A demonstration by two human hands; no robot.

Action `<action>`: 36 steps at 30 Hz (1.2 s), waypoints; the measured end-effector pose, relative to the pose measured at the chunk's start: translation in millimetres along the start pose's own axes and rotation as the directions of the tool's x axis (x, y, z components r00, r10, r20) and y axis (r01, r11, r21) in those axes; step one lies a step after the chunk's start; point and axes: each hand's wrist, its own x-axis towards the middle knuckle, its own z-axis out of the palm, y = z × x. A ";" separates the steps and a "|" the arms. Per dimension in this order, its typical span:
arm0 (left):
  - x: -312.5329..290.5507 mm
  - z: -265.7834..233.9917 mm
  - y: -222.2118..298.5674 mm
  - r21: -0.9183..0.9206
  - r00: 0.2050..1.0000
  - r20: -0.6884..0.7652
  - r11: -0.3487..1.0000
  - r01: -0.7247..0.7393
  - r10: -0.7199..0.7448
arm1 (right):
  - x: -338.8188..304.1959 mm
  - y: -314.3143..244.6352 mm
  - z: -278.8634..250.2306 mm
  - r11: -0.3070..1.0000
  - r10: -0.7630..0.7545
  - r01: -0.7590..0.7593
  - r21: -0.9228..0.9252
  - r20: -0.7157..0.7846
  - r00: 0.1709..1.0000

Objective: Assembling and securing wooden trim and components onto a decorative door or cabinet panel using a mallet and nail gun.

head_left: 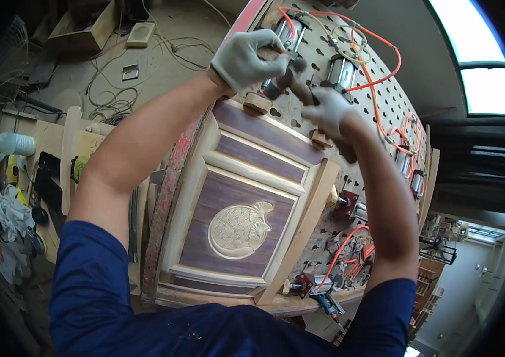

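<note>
"What lies nearest?"

"A wooden door panel (234,193), flat on the table (318,44). I'd guess it's stiff and fairly heavy, so best lifted two-handed by its pale outer frame."

"And the middle?"

"A raised carving (240,232). Its thin ridges look easiest to chip, so I'd keep fingers and hard knocks off it. Along the right edge runs a loose-looking wooden strip (299,232), probably light and stiff; grip it midway."

"Farther up?"

"Two small wood blocks sit at the panel's far edge, one on the left (257,102), one on the right (322,140). They should be light enough for a pinch at the sides."

"Where are the hands?"

"Just beyond, close but apart. The right hand (331,113) is wrapped round the handle of a hammer (294,85), whose dark head is between the hands, above the table. It's likely head-heavy, so holding lower on the handle gives swing, higher gives control. The glove may dull the feel a little."

"And the left hand (243,59)?"

"Gloved, fingers curled in near the hammer head. Whether they pinch something small, I can't tell."

"Farthest?"

"Metal cylinders (341,71) and orange hoses (398,62); the hoses look bendy."
</note>
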 end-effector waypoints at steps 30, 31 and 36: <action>-14.4 4.0 10.8 -0.300 0.969 0.105 0.921 0.247 -0.225 | 150.6 -47.4 16.1 0.875 0.287 -0.147 -0.461 0.251 0.925; -14.6 4.0 11.6 -0.300 0.966 0.112 0.919 0.256 -0.233 | 150.4 -48.1 15.3 0.878 0.282 -0.146 -0.456 0.247 0.927; -19.8 4.9 13.5 -0.291 0.951 0.095 0.905 0.310 -0.295 | 138.8 -54.7 8.3 0.908 0.216 -0.125 -0.399 0.192 0.957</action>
